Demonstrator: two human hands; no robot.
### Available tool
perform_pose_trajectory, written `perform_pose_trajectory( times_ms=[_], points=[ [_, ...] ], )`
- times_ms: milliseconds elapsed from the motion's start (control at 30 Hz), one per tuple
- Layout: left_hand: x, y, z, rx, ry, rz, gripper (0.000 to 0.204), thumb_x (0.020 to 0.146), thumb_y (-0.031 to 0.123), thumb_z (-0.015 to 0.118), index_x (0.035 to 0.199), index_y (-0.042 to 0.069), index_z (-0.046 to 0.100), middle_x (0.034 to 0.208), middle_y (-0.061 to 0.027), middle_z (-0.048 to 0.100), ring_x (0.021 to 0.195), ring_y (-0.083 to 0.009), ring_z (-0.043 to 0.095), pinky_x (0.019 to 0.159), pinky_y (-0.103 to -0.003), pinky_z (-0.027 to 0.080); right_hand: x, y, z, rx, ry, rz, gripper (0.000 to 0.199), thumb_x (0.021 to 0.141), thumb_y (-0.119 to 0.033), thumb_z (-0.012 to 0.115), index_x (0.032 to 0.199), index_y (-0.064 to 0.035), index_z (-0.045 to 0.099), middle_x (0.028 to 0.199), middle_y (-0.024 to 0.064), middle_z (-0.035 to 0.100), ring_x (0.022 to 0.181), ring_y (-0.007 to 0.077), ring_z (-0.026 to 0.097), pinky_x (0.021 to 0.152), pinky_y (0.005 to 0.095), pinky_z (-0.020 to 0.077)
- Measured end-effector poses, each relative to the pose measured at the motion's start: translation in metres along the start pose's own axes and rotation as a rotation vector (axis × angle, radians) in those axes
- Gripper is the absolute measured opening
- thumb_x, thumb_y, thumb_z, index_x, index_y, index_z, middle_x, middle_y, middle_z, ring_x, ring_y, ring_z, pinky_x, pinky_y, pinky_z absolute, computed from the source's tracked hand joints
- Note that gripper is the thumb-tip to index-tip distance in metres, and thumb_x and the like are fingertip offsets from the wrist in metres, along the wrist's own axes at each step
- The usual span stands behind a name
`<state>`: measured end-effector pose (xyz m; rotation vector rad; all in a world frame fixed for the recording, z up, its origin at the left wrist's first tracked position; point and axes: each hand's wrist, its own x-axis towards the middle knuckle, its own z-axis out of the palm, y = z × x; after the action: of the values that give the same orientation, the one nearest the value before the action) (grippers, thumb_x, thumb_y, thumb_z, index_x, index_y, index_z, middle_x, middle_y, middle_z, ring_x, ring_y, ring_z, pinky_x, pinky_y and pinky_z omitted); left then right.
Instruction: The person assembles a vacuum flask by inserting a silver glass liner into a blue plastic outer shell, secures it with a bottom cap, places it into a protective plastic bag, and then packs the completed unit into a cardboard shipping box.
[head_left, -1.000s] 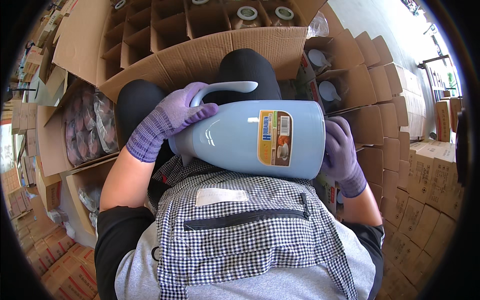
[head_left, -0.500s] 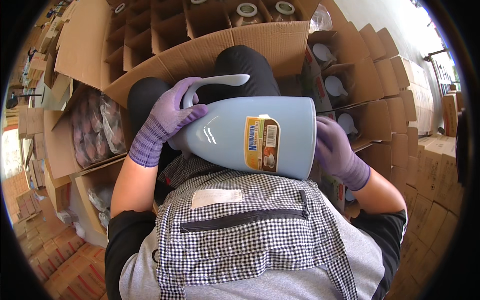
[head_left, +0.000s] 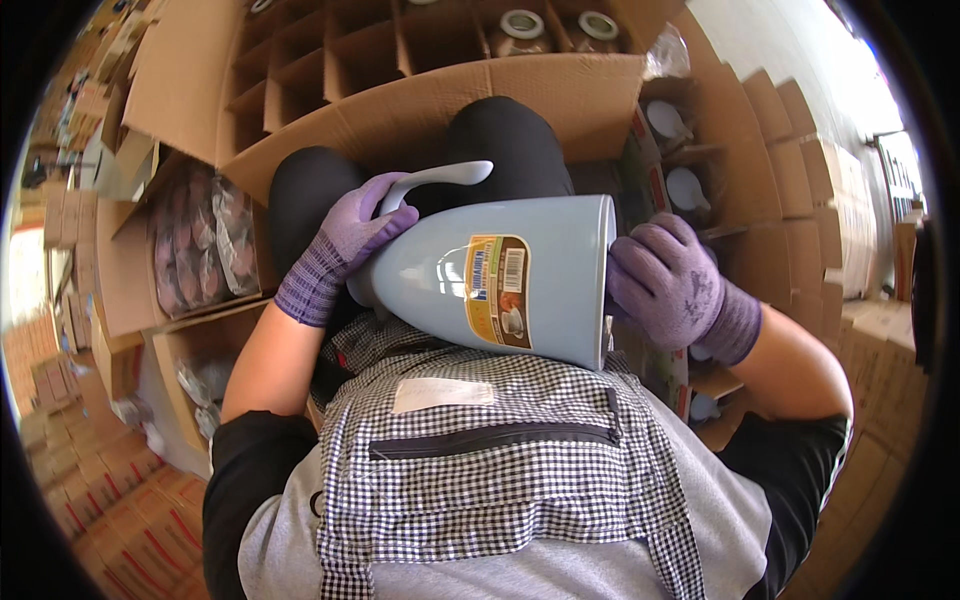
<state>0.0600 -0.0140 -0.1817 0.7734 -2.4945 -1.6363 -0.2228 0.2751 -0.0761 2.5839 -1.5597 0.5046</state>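
Note:
A pale blue vacuum jug (head_left: pixel 430 270) lies on its side across my lap, its curved handle (head_left: pixel 450 174) toward my knees. My left hand (head_left: pixel 360 228), in a purple knit glove, is closed round the narrow neck end by the root of the handle. A printed orange and brown label (head_left: pixel 500 292) is stuck on the jug's side. At the wide base end, my gloved right hand (head_left: pixel 668 282) is curled, its fingertips at the base opening. Whatever those fingers hold is hidden by the hand and the rim.
Ahead of my knees is a divided cardboard carton (head_left: pixel 400 85) with glass bottle-like liners (head_left: pixel 522 30) in its far cells. On the right, open cartons (head_left: pixel 740 195) hold jugs with pale lids. A box of plastic-wrapped parts (head_left: pixel 195 245) stands at left.
My right hand has drawn back from inside the base and turned, its knuckles now up beside the rim. The jug has shifted slightly left, still in my left hand.

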Motion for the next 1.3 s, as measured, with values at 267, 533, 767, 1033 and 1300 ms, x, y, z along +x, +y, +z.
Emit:
perform_pose_trajectory(
  times_ms=[267, 533, 767, 1033, 1300],
  points=[
    [-0.024, 0.013, -0.004, -0.095, 0.161, -0.056, 0.055, 0.09, 0.036, 0.081, 0.133, 0.004, 0.065, 0.1, -0.0053, 0.071, 0.093, -0.0135, 0.066, 0.087, -0.032, 0.056, 0.023, -0.007, 0.013, 0.443, -0.143, 0.495, 0.036, 0.076, -0.012, 0.063, 0.107, 0.0039, 0.063, 0.102, 0.0251, 0.064, 0.097, 0.0478, 0.06, 0.089, 0.0543, 0.05],
    [-0.08, 0.009, 0.052, -0.084, 0.591, 0.223, 0.034, 0.077, 0.016, 0.08, 0.107, 0.005, 0.068, 0.095, -0.0124, 0.062, 0.107, -0.0317, 0.062, 0.095, -0.042, 0.052, 0.131, 0.068, -0.04, 0.779, -0.165, 0.524, 0.06, 0.099, -0.039, 0.059, 0.135, 0.008, 0.058, 0.142, 0.0177, 0.055, 0.135, 0.031, 0.05, 0.116, 0.0411, 0.0361],
    [-0.184, -0.027, -0.045, -0.378, 0.234, 0.33, 0.033, 0.097, 0.03, 0.066, 0.116, 0.004, 0.074, 0.109, -0.0175, 0.073, 0.102, -0.0302, 0.071, 0.095, -0.04, 0.054, 0.245, -0.004, 0.052, 0.325, -0.113, 0.332, 0.044, 0.096, -0.029, 0.066, 0.123, 0.006, 0.063, 0.13, 0.0204, 0.06, 0.121, 0.0351, 0.058, 0.108, 0.0424, 0.0436],
    [-0.508, -0.408, -0.234, 0.507, 1.325, -1.566, 0.064, 0.09, 0.059, 0.06, 0.133, 0.013, 0.068, 0.156, -0.0226, 0.049, 0.146, -0.0386, 0.042, 0.122, -0.047, 0.032, 0.225, -0.007, 0.045, 0.134, -0.03, 0.518, 0.051, 0.103, -0.04, 0.055, 0.122, 0.0063, 0.061, 0.128, 0.0198, 0.059, 0.122, 0.0335, 0.057, 0.109, 0.0447, 0.0421],
    [-0.627, -0.501, -0.21, 0.351, 1.553, -1.44, 0.049, 0.099, 0.039, 0.054, 0.138, 0.011, 0.066, 0.142, -0.0219, 0.062, 0.124, -0.0332, 0.064, 0.106, -0.043, 0.047, 0.22, 0.029, 0.058, 0.066, -0.13, 0.62, 0.042, 0.103, -0.036, 0.054, 0.126, -0.0018, 0.062, 0.129, 0.0167, 0.061, 0.122, 0.0317, 0.059, 0.109, 0.0457, 0.0437]
  ],
)
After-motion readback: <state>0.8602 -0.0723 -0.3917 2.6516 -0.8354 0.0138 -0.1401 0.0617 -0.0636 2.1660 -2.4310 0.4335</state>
